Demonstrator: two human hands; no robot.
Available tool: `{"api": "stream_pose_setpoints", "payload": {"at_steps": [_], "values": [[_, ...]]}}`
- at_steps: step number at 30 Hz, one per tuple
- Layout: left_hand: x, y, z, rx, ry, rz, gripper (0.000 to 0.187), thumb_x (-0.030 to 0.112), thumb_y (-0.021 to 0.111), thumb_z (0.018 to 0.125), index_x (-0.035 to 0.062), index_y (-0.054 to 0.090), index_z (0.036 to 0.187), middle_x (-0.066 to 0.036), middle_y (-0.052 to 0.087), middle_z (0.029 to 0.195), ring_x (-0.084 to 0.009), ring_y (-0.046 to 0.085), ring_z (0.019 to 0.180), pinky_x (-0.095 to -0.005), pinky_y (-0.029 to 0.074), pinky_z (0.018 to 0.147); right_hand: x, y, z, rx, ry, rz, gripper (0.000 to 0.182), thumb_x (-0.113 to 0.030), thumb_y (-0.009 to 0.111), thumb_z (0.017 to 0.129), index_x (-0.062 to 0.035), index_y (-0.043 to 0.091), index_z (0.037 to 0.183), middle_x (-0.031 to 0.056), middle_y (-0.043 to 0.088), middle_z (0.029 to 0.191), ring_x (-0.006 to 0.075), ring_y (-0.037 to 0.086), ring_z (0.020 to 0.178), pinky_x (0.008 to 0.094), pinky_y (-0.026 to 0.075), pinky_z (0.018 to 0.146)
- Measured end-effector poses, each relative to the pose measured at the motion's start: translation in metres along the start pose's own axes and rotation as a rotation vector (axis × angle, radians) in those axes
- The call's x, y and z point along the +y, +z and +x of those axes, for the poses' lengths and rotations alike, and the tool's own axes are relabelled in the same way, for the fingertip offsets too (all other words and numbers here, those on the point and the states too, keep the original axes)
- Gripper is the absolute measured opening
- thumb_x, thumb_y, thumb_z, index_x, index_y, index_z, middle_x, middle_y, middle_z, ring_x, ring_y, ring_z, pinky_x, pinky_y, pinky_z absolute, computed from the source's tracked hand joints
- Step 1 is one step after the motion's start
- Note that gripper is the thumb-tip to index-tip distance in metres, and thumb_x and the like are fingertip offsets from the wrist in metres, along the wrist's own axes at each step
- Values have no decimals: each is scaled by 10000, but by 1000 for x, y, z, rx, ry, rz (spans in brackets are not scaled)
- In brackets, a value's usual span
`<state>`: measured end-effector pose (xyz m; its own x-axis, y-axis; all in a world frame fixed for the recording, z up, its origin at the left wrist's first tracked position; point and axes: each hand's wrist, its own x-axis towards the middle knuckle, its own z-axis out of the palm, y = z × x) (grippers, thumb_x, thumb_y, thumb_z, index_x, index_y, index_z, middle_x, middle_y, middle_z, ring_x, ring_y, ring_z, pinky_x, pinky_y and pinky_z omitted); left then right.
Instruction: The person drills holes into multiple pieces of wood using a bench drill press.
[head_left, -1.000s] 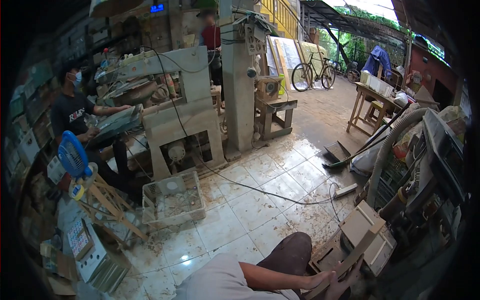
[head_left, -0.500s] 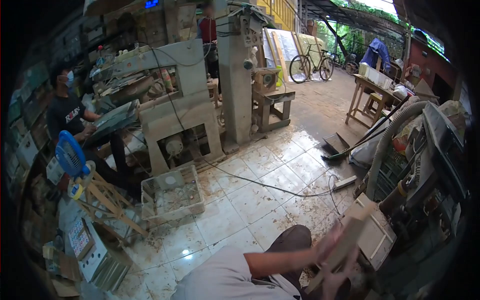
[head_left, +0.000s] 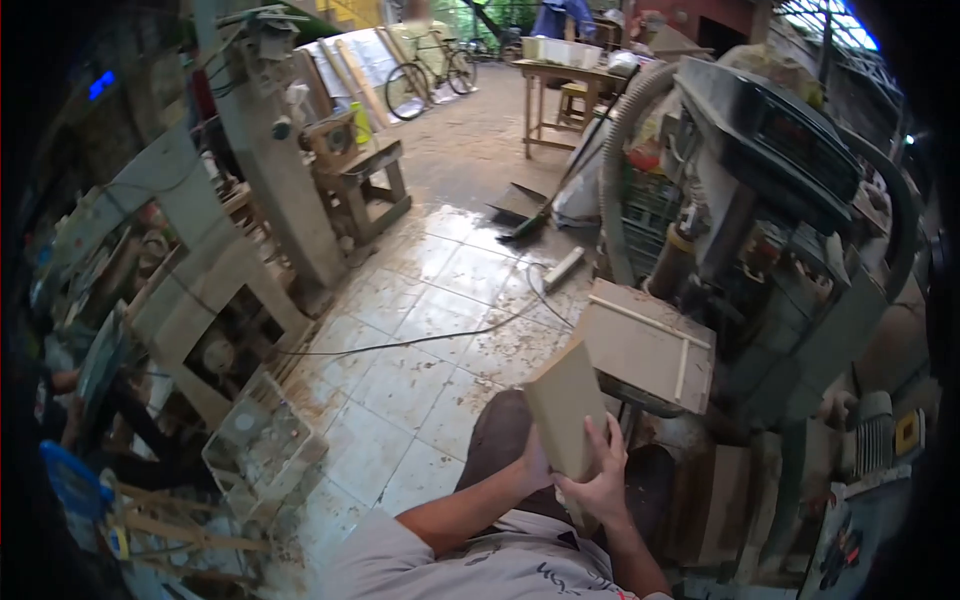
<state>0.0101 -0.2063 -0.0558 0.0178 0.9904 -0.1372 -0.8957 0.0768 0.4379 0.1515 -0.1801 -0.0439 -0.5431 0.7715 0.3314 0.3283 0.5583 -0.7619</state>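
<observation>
Here, a tan board (head_left: 562, 405) tilts between left fingers (head_left: 537, 456) and right fingers (head_left: 614, 440).

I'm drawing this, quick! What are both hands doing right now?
Left hand: holding the board, partly hidden by it.
Right hand: holding the same board.

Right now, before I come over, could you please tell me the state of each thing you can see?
Wooden board: held in both hands, tilted.
Left hand: gripping the board.
Right hand: gripping the board.
Tiled floor: littered with shavings.
Cable: stretched across the floor.
Crate: open-topped, debris inside.
Bicycle: upright, riderless.
Dustpan: resting on the floor.
Blue fan: blurred, cannot tell whether running.
</observation>
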Motion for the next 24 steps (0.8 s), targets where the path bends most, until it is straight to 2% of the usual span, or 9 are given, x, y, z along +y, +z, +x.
{"api": "stream_pose_setpoints", "payload": {"at_steps": [4,6,8,10,11,14,15,17,24], "values": [[39,25,-16,1,38,-130,714,618,310,934,62,422,1367,-124,480,1358,-266,462,1248,-414,351,1063,3,-19,0,-37,-1,-207,959,-404,856,488,-201,497,1353,268,302,1408,399,341,1302,527,276,1034],[73,42,-17,-25,239,65,779,643,272,932,31,365,1405,-133,391,1443,-288,410,1296,-439,303,1088,9,-31,-3,-10,25,-235,935,-419,850,501,-222,503,1346,268,306,1401,399,317,1313,530,251,1041],[114,59,-29,-144,653,727,771,611,343,936,-12,364,1391,-142,357,1461,-294,411,1294,-440,307,1081,18,-41,-8,-3,18,-302,920,-424,849,501,-228,515,1335,272,300,1402,400,304,1316,527,224,1048],[156,87,-49,-119,947,1119,713,530,467,929,-43,405,1349,-168,421,1391,-293,440,1254,-411,317,1064,27,-48,-16,-14,43,-355,910,-431,847,503,-233,522,1330,273,300,1402,399,302,1313,528,216,1048],[172,107,-62,-133,1147,1292,614,437,569,899,-50,481,1264,-179,496,1267,-279,484,1171,-383,342,1022,31,-51,-21,-36,55,-395,900,-438,844,506,-237,528,1324,275,299,1402,398,301,1311,528,209,1047],[205,175,-104,-146,1716,1729,413,354,607,858,-11,567,1049,-145,531,940,-240,511,829,-397,414,847,40,-57,-36,-79,109,-401,884,-459,837,509,-231,544,1312,252,281,1436,403,297,1322,513,207,1067],[225,186,-120,-341,1788,1824,430,363,514,893,-38,570,1038,-172,546,939,-276,519,869,-430,419,867,42,-57,-41,-66,119,-416,881,-459,834,512,-234,543,1313,249,288,1434,400,305,1319,512,219,1061],[269,231,-136,-781,2062,2034,587,503,246,935,-2,544,946,-127,531,809,-200,459,678,-325,374,593,48,-56,-51,-32,146,-425,882,-457,835,511,-233,542,1313,249,295,1430,400,312,1316,512,223,1060],[248,267,-154,-947,2088,2226,557,500,264,931,10,531,928,-114,517,796,-196,458,673,-331,379,615,49,-61,-66,77,222,-374,885,-426,846,502,-224,545,1310,231,321,1419,382,338,1312,517,239,1063]]}}
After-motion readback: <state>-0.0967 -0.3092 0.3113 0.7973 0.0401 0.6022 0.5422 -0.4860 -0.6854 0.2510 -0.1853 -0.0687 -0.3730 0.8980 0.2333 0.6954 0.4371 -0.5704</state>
